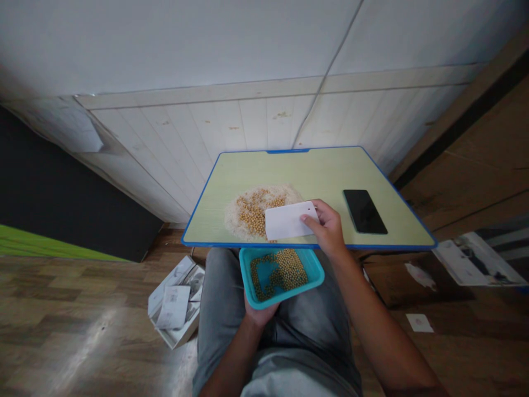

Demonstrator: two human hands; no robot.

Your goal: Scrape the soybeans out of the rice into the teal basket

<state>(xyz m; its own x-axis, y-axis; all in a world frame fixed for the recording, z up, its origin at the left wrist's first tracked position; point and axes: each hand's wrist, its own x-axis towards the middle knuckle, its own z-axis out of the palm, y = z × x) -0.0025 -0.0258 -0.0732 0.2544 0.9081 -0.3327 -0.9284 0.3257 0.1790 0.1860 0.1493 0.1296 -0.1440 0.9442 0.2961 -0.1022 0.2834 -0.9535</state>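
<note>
My right hand pinches a flat white card with a small hole near its corner. The card is held over the right side of a pile of white rice-like grains and golden beads or beans on the table. Below the table's front edge, my left hand grips a teal plastic tray from underneath, most of its fingers hidden. Many of the same golden pieces lie in the tray, mostly toward its right side.
The small table has a blue rim and stands by a white panelled wall. A black phone lies on its right side. An opened white box with papers sits on the wooden floor at left. A brown carton is beneath at right.
</note>
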